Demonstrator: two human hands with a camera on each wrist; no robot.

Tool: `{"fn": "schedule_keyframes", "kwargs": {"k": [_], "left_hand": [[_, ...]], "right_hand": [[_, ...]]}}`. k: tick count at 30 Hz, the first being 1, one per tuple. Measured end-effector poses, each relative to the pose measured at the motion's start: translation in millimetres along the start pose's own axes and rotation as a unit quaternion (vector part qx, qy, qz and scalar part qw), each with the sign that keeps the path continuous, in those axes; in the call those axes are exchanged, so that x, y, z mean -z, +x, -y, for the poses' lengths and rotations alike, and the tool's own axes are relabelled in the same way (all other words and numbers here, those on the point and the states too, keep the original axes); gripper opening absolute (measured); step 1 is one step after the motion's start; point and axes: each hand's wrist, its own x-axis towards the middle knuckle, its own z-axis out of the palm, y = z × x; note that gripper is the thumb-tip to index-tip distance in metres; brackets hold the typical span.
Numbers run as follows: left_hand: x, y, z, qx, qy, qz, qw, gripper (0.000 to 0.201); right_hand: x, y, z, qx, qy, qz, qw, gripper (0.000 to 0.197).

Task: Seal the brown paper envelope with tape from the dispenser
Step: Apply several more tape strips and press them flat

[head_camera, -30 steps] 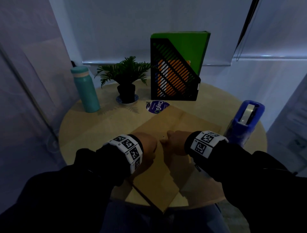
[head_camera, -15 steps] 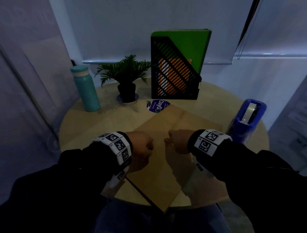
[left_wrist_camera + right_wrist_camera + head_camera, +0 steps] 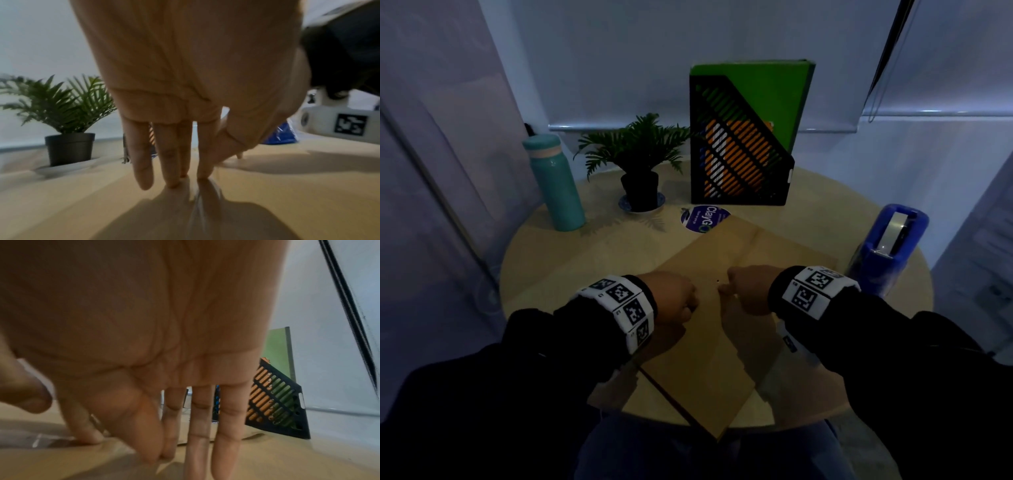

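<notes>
The brown paper envelope (image 3: 709, 342) lies diagonally on the round table, its near corner past the front edge. Both hands are on its middle, a small gap between them. My left hand (image 3: 671, 301) points its straight fingers (image 3: 170, 162) down onto the paper, beside a clear tape strip (image 3: 205, 199). My right hand (image 3: 746, 291) also presses down with straight fingers (image 3: 201, 426), its thumb (image 3: 82, 431) on clear tape (image 3: 41, 441). The blue tape dispenser (image 3: 890, 246) stands at the table's right edge, just beyond my right wrist.
At the back of the wooden table (image 3: 585, 257) stand a teal bottle (image 3: 556, 185), a potted plant (image 3: 637, 161) and a black file holder (image 3: 739, 144) with a green folder. A round purple sticker (image 3: 703, 217) lies by the envelope's far corner.
The hands have drawn slightly apart over the envelope: the left slid a little to the left, the right barely to the right. The envelope has stayed in place.
</notes>
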Motion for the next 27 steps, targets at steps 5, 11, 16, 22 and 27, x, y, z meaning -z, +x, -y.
{"fn": "schedule_keyframes", "kwargs": {"k": [5,11,16,22,27], "left_hand": [[3,2,-8,0.035,-0.011,-0.026,0.999,0.033],[2,11,-13,0.066,0.076,0.031,0.994,0.035],[2,9,4,0.095,0.017,0.034,0.995,0.019],[16,3,7,0.088,-0.010,0.079,0.993,0.022],[38,-3,3,0.072,-0.053,0.014,0.996,0.031]], "right_hand": [[5,-8,6,0.005,0.042,0.004,0.999,0.049],[1,-1,7,0.016,-0.002,0.012,1.000,0.046],[-6,9,1,0.037,0.123,0.011,0.992,0.041],[-11,8,16,0.057,0.152,-0.008,0.987,0.040],[-12,14,21,0.048,0.122,0.005,0.991,0.042]]}}
